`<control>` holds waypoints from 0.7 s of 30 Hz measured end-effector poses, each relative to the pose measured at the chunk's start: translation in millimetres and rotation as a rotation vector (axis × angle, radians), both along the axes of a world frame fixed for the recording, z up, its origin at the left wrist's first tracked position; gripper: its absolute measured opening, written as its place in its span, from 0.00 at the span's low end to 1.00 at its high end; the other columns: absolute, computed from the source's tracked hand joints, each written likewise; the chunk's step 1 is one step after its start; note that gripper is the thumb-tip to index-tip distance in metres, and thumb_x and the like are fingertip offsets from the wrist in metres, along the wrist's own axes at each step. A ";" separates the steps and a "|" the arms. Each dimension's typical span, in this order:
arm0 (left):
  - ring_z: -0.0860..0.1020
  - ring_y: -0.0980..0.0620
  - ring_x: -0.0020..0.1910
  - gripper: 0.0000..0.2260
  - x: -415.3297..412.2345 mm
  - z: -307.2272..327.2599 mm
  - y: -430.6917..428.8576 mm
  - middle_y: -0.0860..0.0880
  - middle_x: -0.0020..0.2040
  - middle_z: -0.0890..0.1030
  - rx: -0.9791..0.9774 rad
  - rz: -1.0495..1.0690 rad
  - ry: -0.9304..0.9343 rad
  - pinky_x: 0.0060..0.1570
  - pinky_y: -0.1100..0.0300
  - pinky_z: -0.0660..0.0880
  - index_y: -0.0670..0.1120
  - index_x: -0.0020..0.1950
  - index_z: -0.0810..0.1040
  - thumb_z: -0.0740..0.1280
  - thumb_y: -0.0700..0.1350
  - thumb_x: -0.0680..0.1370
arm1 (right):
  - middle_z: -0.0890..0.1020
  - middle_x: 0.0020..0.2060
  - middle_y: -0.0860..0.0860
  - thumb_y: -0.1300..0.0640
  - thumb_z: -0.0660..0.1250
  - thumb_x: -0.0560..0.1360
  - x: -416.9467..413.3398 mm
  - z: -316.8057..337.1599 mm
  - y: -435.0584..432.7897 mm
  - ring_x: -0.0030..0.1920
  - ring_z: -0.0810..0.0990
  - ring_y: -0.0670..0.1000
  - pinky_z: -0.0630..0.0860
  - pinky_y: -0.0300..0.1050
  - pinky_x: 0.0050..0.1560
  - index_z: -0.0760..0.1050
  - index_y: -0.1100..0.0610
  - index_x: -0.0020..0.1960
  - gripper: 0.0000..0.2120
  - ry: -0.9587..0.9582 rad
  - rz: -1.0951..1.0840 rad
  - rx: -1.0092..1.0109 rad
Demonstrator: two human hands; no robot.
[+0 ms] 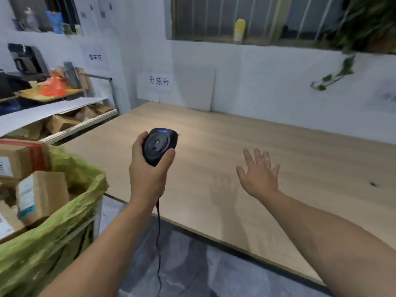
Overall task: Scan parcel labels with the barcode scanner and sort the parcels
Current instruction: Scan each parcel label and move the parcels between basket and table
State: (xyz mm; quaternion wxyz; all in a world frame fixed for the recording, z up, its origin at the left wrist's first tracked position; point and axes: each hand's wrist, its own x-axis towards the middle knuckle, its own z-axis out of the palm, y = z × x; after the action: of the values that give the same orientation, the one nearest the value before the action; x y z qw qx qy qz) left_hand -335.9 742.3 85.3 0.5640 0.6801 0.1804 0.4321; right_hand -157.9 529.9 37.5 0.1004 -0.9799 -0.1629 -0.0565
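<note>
One barcode scanner (159,146), one left hand (147,174), one right hand (260,174), at least three cardboard parcels (42,196), one green-lined bin (85,189), one table (278,146), two wall signs (159,81)

The barcode scanner (159,146) is moulded in black plastic, mostly matt, bit of sheen on top. The table (246,144) is finished in pale wood grain, smooth and matt. The parcels (51,189) are made of plain brown cardboard with white paper labels (26,195) stuck on. The green bag (85,179) around them is made of thin, crinkly plastic film.
</note>
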 end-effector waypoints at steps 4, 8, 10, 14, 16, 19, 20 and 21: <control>0.79 0.64 0.54 0.29 36.9 5.1 -82.1 0.62 0.59 0.78 -0.011 -0.100 0.001 0.57 0.56 0.79 0.58 0.72 0.68 0.75 0.48 0.74 | 0.47 0.82 0.49 0.39 0.49 0.83 7.6 3.0 -107.7 0.81 0.43 0.56 0.44 0.66 0.76 0.44 0.42 0.82 0.30 -0.005 -0.130 0.014; 0.80 0.55 0.58 0.29 67.0 4.2 -181.0 0.62 0.60 0.78 -0.023 -0.195 -0.022 0.59 0.42 0.79 0.59 0.72 0.68 0.75 0.50 0.73 | 0.48 0.82 0.49 0.40 0.51 0.83 10.8 6.2 -228.0 0.81 0.44 0.56 0.45 0.66 0.77 0.46 0.46 0.82 0.31 -0.016 -0.228 0.030; 0.78 0.62 0.58 0.29 81.2 1.9 -233.5 0.63 0.59 0.78 -0.010 -0.236 -0.041 0.60 0.55 0.78 0.56 0.73 0.68 0.75 0.47 0.75 | 0.49 0.82 0.49 0.41 0.52 0.83 9.1 8.3 -290.9 0.81 0.43 0.55 0.44 0.65 0.77 0.47 0.46 0.82 0.30 -0.028 -0.283 0.032; 0.76 0.71 0.53 0.29 107.3 -1.3 -336.5 0.63 0.59 0.77 0.021 -0.334 -0.047 0.52 0.76 0.71 0.53 0.73 0.68 0.75 0.44 0.75 | 0.49 0.82 0.50 0.40 0.50 0.83 -3.4 10.8 -410.8 0.81 0.41 0.55 0.43 0.65 0.78 0.48 0.45 0.82 0.29 -0.045 -0.408 0.028; 0.75 0.73 0.52 0.29 124.7 -2.5 -382.9 0.61 0.59 0.77 0.039 -0.403 -0.033 0.51 0.78 0.70 0.52 0.74 0.68 0.75 0.45 0.75 | 0.47 0.82 0.51 0.40 0.48 0.83 -11.8 11.0 -465.3 0.81 0.40 0.55 0.41 0.65 0.77 0.48 0.45 0.82 0.29 -0.018 -0.485 0.036; 0.74 0.76 0.50 0.30 143.0 5.3 -449.2 0.59 0.58 0.77 0.076 -0.467 -0.014 0.50 0.79 0.69 0.52 0.74 0.68 0.75 0.46 0.75 | 0.45 0.82 0.51 0.40 0.46 0.84 -27.7 12.8 -536.5 0.81 0.38 0.56 0.40 0.66 0.77 0.45 0.45 0.82 0.29 0.005 -0.588 0.043; 0.74 0.77 0.49 0.29 148.2 8.5 -468.8 0.58 0.58 0.77 0.086 -0.486 -0.009 0.49 0.80 0.68 0.51 0.74 0.68 0.75 0.46 0.75 | 0.45 0.82 0.51 0.40 0.46 0.84 -30.2 14.7 -556.3 0.81 0.38 0.56 0.40 0.66 0.77 0.44 0.45 0.82 0.29 0.003 -0.607 0.049; 0.74 0.77 0.49 0.29 152.7 11.0 -487.0 0.57 0.59 0.78 0.092 -0.511 -0.010 0.49 0.80 0.68 0.50 0.74 0.68 0.75 0.46 0.75 | 0.44 0.82 0.50 0.40 0.46 0.84 -31.7 17.3 -573.5 0.81 0.37 0.56 0.40 0.66 0.77 0.44 0.45 0.82 0.29 -0.003 -0.626 0.059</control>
State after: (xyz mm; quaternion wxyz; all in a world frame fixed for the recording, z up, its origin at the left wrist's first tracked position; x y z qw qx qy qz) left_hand -183.2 255.3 96.3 0.6241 0.7266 -0.0197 0.2866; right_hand -189.6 -43.5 54.8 0.1063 -0.9791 0.1481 -0.0906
